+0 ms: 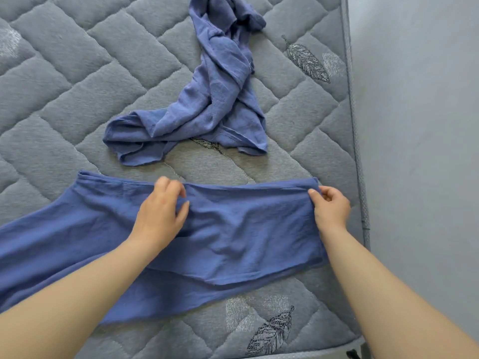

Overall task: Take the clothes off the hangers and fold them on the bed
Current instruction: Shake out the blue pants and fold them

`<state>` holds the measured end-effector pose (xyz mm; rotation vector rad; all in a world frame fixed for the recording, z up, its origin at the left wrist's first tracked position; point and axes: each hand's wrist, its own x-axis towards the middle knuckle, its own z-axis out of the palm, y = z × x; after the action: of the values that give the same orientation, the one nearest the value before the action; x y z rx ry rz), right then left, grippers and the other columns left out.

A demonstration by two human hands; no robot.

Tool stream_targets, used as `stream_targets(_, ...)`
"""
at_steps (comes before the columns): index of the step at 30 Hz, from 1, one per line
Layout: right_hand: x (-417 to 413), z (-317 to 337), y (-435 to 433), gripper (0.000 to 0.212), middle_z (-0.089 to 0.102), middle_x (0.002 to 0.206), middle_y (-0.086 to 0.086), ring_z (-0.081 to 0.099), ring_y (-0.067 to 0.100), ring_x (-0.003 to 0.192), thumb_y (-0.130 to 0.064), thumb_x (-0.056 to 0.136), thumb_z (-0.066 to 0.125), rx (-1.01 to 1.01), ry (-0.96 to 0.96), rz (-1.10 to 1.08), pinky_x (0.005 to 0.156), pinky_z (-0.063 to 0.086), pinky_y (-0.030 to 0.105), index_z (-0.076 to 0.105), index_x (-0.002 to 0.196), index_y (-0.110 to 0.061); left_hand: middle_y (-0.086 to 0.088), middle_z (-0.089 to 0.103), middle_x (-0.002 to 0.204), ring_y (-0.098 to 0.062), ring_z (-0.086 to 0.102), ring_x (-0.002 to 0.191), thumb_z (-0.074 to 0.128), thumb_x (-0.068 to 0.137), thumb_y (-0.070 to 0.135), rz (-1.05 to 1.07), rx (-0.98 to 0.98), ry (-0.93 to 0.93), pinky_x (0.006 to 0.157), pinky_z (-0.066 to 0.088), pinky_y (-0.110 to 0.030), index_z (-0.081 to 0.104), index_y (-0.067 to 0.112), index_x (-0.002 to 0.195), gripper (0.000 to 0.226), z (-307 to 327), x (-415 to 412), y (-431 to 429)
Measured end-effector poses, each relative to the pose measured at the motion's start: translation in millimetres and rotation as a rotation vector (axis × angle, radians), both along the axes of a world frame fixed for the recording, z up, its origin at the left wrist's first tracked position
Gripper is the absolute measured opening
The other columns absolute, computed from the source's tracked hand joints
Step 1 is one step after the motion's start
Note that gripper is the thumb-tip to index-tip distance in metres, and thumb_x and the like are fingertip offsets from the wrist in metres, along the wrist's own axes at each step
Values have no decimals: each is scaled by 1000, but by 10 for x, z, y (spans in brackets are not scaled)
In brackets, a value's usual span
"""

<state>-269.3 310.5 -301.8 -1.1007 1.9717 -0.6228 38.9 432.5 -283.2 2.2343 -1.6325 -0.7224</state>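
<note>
The right hand (330, 207) pinches the far right corner of the flat garment (233, 234) between thumb and curled fingers. The left hand (162, 211) grips the same far edge near its middle, fingers bent over a small gathered fold of cloth. Both hands are closed on this one piece.

The flat garment lies spread on the mattress (77, 86), near its right edge, with its left end running out of view. The fabric looks thin, light and limp: it wrinkles readily and will probably sag between grip points. Judged best hold: corners and hemmed edges, kept taut between the hands.

Count: two blue cloth pieces. The crumpled garment (207, 99) lies twisted on the mattress, beyond the flat one and apart from it. No hangers are visible.
</note>
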Motion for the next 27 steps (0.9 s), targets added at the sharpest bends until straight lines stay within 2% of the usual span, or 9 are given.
stream_targets(3,15,10,-52,16,65,87,6,58,15,79,-13,88,68,20,65,42,74,41,23,66,100,-4,3,45,83,-19,46,64,67,84,17,-84,29,19,61,41,-33,51,15,83,16,-1,-59,247)
stream_targets(7,-90,35,124,18,61,73,-5,55,10,69,-30,88,69,130,126,105,73,37,23,64,89,-12,4,45,76,-20,46,67,68,83,18,-9,44,8,61,38,-31,51,15,78,17,-4,-37,626)
stream_targets(10,-254,87,384,24,62,73,-5,55,13,71,-37,89,66,240,181,211,67,38,28,64,82,-14,3,47,78,-21,47,71,49,82,30,9,73,-4,67,40,-33,54,14,81,17,25,72,956)
stream_targets(13,-361,125,636,32,62,69,2,56,21,70,-33,91,64,296,199,327,60,39,31,61,75,-5,4,48,78,-23,47,68,42,75,33,-130,113,-35,63,42,-36,56,13,80,24,62,155,1190)
stream_targets(15,-385,141,753,35,62,73,11,56,29,73,-28,94,60,265,240,347,65,39,36,57,76,2,3,49,77,-25,49,66,47,71,30,-207,147,-73,59,43,-37,57,14,78,20,85,182,1243)
stream_targets(17,-405,151,819,35,56,70,10,51,30,72,-24,96,57,203,298,307,60,32,37,50,72,0,0,52,77,-27,51,66,67,67,23,-234,183,-107,58,44,-38,58,12,76,17,86,207,1254)
stream_targets(20,-422,176,817,36,57,72,13,51,31,72,-25,97,55,163,356,285,59,29,38,52,75,3,-8,56,80,-31,52,66,87,55,8,-186,267,-140,56,47,-41,61,6,78,34,67,227,1255)
stream_targets(23,-439,193,745,35,62,77,17,52,32,73,-25,96,57,155,385,321,63,33,38,60,82,7,-12,56,82,-34,53,68,81,63,0,-154,244,-151,59,48,-45,62,2,81,27,32,210,1251)
stream_targets(27,-464,195,694,35,62,78,18,53,33,74,-27,96,56,179,412,338,62,34,37,61,83,5,-14,57,81,-35,55,71,65,70,-13,-126,221,-94,57,47,-44,63,-1,84,18,-6,235,1214)
